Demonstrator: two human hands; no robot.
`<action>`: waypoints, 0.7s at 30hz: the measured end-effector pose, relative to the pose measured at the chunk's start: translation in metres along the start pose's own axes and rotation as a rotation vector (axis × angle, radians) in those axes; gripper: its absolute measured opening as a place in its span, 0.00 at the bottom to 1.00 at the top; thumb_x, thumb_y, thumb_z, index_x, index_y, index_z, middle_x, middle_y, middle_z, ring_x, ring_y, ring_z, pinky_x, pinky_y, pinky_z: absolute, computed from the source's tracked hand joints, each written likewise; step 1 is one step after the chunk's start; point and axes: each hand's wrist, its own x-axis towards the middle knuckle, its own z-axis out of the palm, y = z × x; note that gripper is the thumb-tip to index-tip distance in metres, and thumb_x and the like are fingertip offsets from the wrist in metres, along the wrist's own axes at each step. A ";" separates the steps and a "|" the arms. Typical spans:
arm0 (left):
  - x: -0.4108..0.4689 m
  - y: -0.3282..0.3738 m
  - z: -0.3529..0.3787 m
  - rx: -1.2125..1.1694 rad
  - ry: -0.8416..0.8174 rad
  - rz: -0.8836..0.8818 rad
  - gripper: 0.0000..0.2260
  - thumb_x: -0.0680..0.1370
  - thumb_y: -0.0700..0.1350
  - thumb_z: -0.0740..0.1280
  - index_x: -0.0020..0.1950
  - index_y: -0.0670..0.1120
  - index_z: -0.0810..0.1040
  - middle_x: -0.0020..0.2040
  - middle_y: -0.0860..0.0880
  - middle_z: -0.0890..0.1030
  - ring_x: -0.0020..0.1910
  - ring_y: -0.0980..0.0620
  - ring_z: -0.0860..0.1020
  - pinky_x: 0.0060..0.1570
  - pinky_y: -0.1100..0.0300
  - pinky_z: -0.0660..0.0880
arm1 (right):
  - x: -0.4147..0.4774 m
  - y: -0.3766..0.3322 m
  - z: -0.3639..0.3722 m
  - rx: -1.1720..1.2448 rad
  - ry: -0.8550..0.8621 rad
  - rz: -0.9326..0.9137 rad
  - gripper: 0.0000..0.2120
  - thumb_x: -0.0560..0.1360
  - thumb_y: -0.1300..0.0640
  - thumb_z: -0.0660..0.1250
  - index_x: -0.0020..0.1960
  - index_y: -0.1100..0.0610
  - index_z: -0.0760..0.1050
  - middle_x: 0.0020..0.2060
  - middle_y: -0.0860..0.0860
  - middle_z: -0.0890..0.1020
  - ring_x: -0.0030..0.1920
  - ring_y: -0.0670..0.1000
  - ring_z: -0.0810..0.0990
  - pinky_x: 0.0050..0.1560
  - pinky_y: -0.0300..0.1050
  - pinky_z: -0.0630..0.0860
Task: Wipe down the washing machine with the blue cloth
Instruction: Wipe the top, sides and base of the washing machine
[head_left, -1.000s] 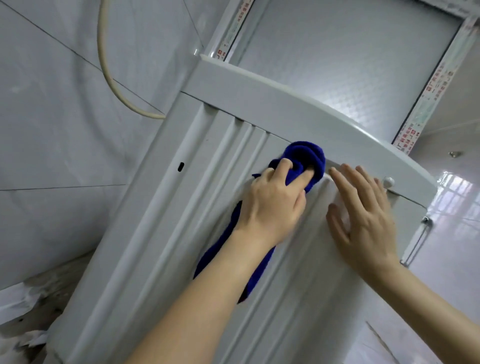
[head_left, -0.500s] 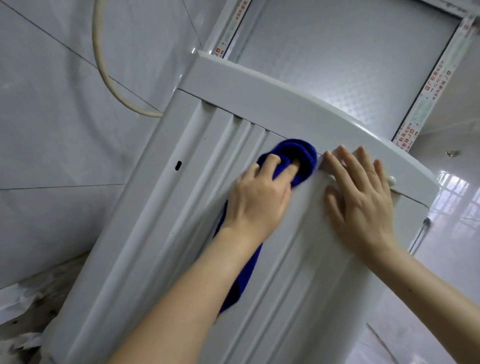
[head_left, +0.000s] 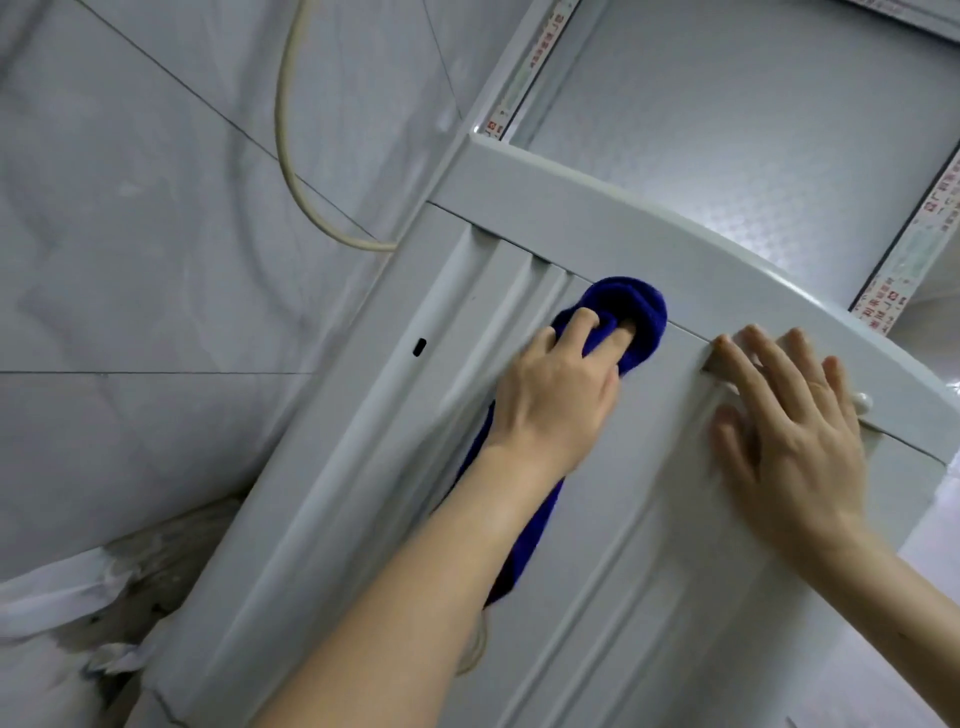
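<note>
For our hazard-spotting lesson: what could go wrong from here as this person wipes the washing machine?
1. The left hand grips only the bunched end of the blue cloth; the loose tail under the forearm could snag or slip free.
2. The right hand lies flat on the washing machine, fingertips at the seam under its top band, where they might catch.
</note>
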 end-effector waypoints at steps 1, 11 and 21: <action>0.002 -0.013 -0.004 0.005 0.025 -0.061 0.18 0.77 0.47 0.57 0.64 0.49 0.77 0.60 0.45 0.76 0.42 0.43 0.77 0.38 0.53 0.75 | 0.000 0.000 0.000 -0.003 0.004 -0.002 0.25 0.80 0.53 0.57 0.75 0.60 0.71 0.75 0.60 0.71 0.77 0.64 0.64 0.79 0.61 0.54; -0.007 -0.084 -0.023 -0.174 0.067 -0.644 0.19 0.82 0.46 0.55 0.72 0.53 0.70 0.63 0.50 0.69 0.44 0.49 0.73 0.42 0.58 0.67 | 0.009 -0.014 0.005 0.035 -0.051 -0.097 0.25 0.81 0.54 0.56 0.75 0.62 0.71 0.74 0.61 0.72 0.77 0.64 0.65 0.78 0.61 0.58; 0.006 -0.066 -0.021 -0.134 0.066 -0.620 0.19 0.81 0.45 0.55 0.73 0.51 0.69 0.62 0.49 0.68 0.45 0.49 0.71 0.42 0.59 0.63 | 0.074 -0.052 0.043 -0.044 -0.122 -0.193 0.29 0.79 0.49 0.55 0.79 0.55 0.66 0.76 0.57 0.70 0.78 0.63 0.63 0.79 0.63 0.56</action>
